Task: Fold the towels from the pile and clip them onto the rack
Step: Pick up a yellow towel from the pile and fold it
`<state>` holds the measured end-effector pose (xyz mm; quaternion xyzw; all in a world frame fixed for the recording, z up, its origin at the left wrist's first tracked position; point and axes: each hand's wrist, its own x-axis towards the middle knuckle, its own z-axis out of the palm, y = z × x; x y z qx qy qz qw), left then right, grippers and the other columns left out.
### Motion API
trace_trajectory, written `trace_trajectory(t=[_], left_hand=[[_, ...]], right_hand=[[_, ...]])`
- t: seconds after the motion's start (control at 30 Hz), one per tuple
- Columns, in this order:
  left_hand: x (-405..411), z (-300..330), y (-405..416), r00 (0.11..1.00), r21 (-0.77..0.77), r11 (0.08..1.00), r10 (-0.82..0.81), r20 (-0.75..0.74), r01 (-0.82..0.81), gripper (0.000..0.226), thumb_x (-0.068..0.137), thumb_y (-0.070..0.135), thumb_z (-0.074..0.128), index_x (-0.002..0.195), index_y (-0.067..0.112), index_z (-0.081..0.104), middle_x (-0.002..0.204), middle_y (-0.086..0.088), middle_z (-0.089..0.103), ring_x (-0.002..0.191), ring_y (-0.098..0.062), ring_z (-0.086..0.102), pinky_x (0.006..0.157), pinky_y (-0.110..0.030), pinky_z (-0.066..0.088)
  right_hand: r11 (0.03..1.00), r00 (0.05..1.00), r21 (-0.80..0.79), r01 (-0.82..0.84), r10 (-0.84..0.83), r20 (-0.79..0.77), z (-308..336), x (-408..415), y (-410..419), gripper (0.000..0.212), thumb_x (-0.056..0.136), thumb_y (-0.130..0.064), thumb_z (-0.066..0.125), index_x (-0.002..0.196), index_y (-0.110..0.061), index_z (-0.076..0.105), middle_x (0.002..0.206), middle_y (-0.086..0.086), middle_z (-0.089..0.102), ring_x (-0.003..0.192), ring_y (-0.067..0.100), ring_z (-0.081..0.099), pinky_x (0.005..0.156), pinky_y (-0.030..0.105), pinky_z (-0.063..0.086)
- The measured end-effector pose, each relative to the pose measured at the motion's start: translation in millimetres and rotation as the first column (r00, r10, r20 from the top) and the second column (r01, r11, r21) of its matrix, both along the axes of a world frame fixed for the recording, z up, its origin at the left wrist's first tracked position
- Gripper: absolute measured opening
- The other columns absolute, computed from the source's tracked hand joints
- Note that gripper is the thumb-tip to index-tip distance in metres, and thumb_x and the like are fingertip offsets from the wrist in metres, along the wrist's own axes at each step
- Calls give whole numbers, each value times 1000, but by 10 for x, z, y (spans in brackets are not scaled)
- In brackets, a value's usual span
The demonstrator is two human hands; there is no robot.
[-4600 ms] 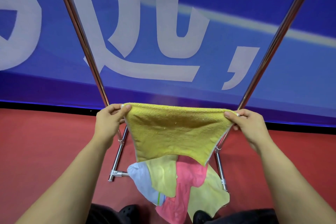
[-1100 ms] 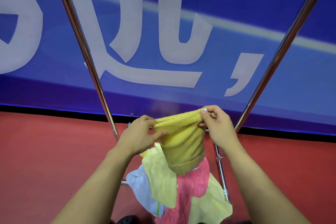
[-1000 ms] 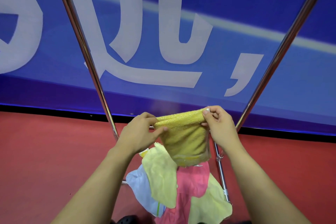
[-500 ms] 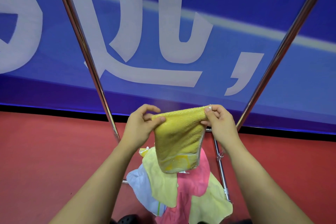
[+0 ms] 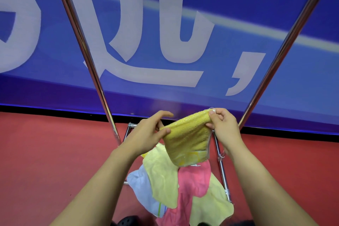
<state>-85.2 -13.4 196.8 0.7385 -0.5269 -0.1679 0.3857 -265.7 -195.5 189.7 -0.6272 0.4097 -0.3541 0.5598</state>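
**Towel Narrowed to Folded Strip**

The yellow towel (image 5: 187, 139), earlier stretched wide, now hangs folded. The left hand (image 5: 146, 134) and right hand (image 5: 222, 124) have closed together, from 9 and 3 o'clock toward centre, pinching its top edge.

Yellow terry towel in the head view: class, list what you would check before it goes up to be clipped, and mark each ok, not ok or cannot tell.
1. Left hand grip on the yellow terry towel: thumb pinches the left end of its top edge, ok.
2. Right hand grip: fingers pinch the right end, ok.
3. Towel folded narrow, hanging in layers: ok.
4. Bottom edges lined up: cannot tell, the layers overlap.
5. Towel clear of the heap of pale yellow, pink and light blue cloths below: cannot tell.
6. Clips on the chrome tube rack: cannot tell, none in view.
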Motion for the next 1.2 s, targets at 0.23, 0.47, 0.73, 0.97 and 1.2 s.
trace_trajectory(t=[0.23, 0.47, 0.73, 0.97, 1.2], left_hand=[[-201, 171, -36, 927, 250, 930, -320, 195, 268, 60, 100, 20, 57, 146, 50, 34, 76, 7, 53, 67, -2, 50, 68, -36, 42], [-294, 111, -85, 901, 424, 857, -396, 175, 294, 61, 98, 25, 58, 145, 55, 33, 64, 7, 51, 61, -5, 49, 61, -29, 35], [-245, 53, -101, 926, 468, 879, -249, 284, 92, 68, 94, 30, 56, 152, 46, 25, 88, 4, 52, 103, -29, 61, 78, -35, 42], [-150, 30, -105, 996, 311, 950, -15, -83, 40, 62, 93, 17, 63, 149, 31, 41, 71, 4, 58, 64, -14, 58, 67, -34, 51], [-71, -23, -115, 931, 229, 973, 88, -355, -5, 56, 93, 6, 68, 143, 14, 45, 63, 2, 61, 53, -12, 62, 57, -26, 51]], right_hand=[[1000, 998, -30, 1, -3, -55, -35, -6, -2, 14, 103, -16, 58, 107, -5, 65, 94, 11, 71, 77, 10, 68, 72, 15, 58], [997, 992, -66, -40, 31, -121, -8, 8, 57, 18, 103, -17, 57, 105, -2, 65, 90, 8, 68, 81, 14, 65, 66, 10, 55], [994, 990, -53, -99, 93, -110, -4, 43, 89, 13, 101, -19, 61, 99, -8, 68, 91, 5, 66, 84, 12, 65, 80, 21, 59], [979, 978, -38, -199, 196, -77, 28, 92, 160, 9, 98, -18, 66, 97, -11, 71, 87, -1, 69, 76, 4, 68, 83, 25, 60], [936, 937, 48, -350, 350, -5, 52, 164, 328, 4, 95, -10, 69, 94, -7, 71, 88, 12, 68, 80, 13, 68, 72, 18, 58]])
